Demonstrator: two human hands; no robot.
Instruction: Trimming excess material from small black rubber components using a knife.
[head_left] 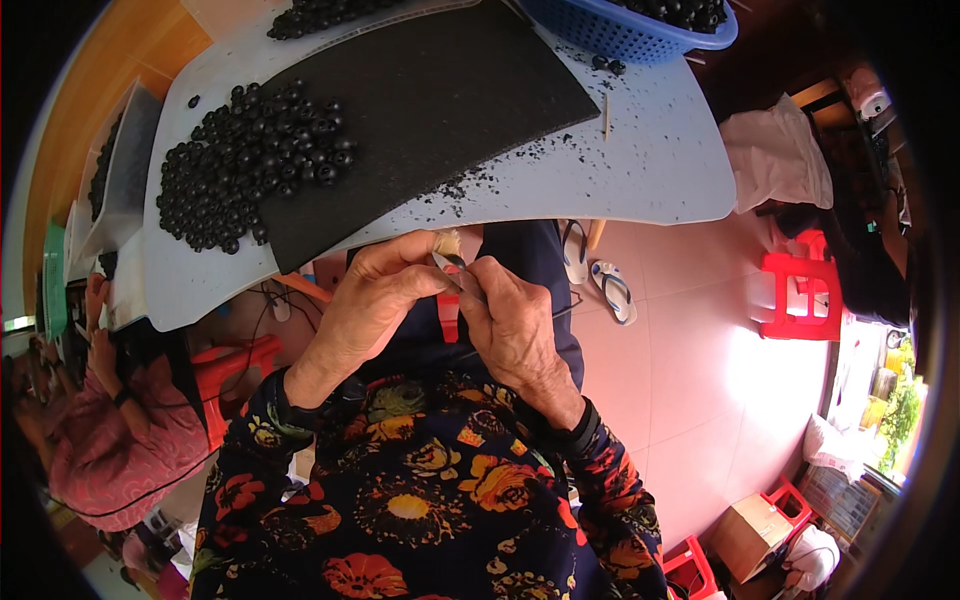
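My left hand (365, 305) and my right hand (512, 325) meet just below the near edge of the white table (650, 160). My right hand grips a thin metal tool (452, 270) whose tip points up and left. My left thumb and fingers pinch something small at that tip; it is too hidden to name. On the table, a heap of small black round pieces (250, 165) lies on the left part of a black mat (440, 110).
A blue basket (610, 35) of black pieces stands at the table's far right. A grey tray (125, 165) sits at its left. A seated person in pink (110, 440) is at my left. Red stools (800, 295), sandals (610, 285) and a cardboard box (755, 530) are on the floor.
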